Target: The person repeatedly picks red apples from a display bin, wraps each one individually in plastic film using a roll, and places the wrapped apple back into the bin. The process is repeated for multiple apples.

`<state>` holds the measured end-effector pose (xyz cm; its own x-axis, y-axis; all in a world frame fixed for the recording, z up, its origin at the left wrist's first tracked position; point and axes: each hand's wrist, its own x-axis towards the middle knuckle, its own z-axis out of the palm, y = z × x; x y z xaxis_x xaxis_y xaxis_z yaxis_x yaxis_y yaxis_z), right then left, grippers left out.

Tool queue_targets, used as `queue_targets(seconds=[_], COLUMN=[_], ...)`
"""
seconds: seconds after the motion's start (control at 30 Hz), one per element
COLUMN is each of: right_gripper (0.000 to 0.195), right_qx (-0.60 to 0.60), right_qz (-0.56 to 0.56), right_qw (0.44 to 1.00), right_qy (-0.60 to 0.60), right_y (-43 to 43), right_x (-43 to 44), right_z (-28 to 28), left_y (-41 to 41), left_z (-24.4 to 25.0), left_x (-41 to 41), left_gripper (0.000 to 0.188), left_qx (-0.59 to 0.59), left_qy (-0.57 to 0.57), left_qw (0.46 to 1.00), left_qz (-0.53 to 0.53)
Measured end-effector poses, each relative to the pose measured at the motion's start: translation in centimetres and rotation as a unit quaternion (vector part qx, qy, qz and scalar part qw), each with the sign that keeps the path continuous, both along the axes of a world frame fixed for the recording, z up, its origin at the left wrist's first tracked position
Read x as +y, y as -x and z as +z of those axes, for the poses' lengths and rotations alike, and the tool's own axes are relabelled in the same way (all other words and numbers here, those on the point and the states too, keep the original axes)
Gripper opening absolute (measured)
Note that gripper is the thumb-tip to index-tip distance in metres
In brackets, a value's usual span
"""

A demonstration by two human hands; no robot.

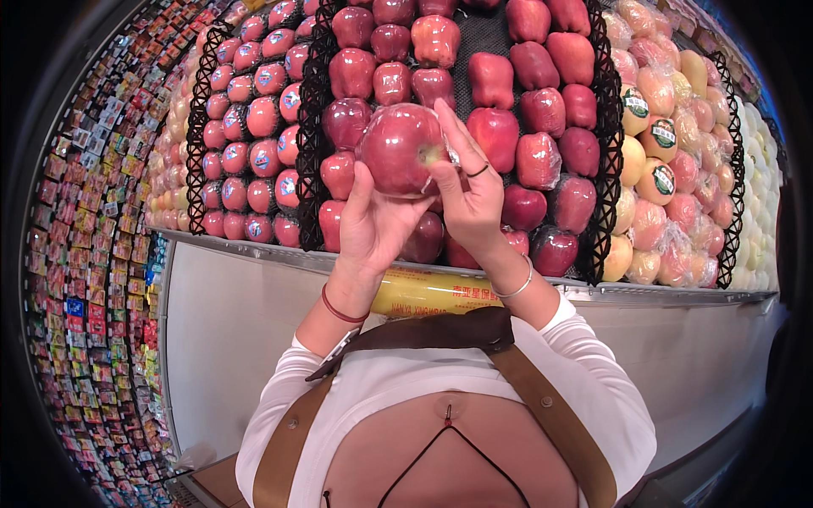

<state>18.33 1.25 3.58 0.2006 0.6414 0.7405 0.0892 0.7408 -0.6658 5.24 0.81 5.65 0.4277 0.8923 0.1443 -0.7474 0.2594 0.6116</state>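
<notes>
A large red apple (401,149) in clear plastic film is held up between my two hands, over a sloping display of red apples. My left hand (384,222) cups it from below, with the thumb along its near left side. My right hand (469,181) grips its right side, fingers pointing up and thumb near the stem hollow, where the film looks bunched. Behind the hands lie rows of dark red apples (538,162), many of them film-wrapped. A yellow roll of plastic wrap (416,293) lies below my wrists, just before my apron.
Black lattice dividers (608,146) separate the red apples from stickered apples (263,159) at left and pale wrapped fruit (649,222) at right. A grey display edge (254,251) runs along the front. Shelves of packaged goods (89,273) stand at far left.
</notes>
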Motion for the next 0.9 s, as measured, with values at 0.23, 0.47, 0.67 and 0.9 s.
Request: queue_targets(seconds=[0.23, 0.47, 0.67, 0.9], right_gripper=[0.032, 0.029, 0.037, 0.043], right_qx=[0.168, 0.174, 0.274, 0.346], right_qz=[0.243, 0.1, 0.102, 0.157], right_qw=[0.939, 0.975, 0.95, 0.92], right_qy=[0.173, 0.098, 0.112, 0.1], right_y=[-1.8, -0.3, 0.9, 0.6], right_x=[0.3, -1.5, -2.2, -0.4], right_z=[-0.4, -0.4, -0.3, -0.6], left_y=[1.5, -0.1, -0.2, -0.9], left_z=[-1.4, -3.9, -3.5, -3.5], left_x=[-1.1, -3.2, -3.9, -3.9], left_gripper=[0.095, 0.093, 0.09, 0.079], left_qx=[0.142, 0.127, 0.131, 0.096], left_qy=[-0.048, -0.038, -0.068, -0.007], left_qw=[0.987, 0.99, 0.984, 0.986], left_qz=[-0.065, 0.042, 0.096, 0.136])
